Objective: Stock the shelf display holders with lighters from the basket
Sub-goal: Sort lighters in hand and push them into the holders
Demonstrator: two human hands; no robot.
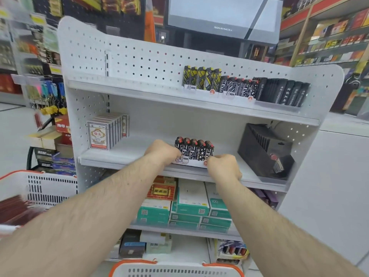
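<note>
- Head view: I see the white display holder (pixel 191 163) of black-and-white lighters (pixel 194 149) at the front of the middle shelf (pixel 139 150).
- My left hand (pixel 162 151) curls its fingers on the holder's left end; my right hand (pixel 223 165) curls on its right end.
- Left of the holder stand card packs (pixel 104 134); right of it, a black rack (pixel 263 150).
- Below the holder, a white basket (pixel 175 270) with an orange rim; I cannot tell its contents.
</note>
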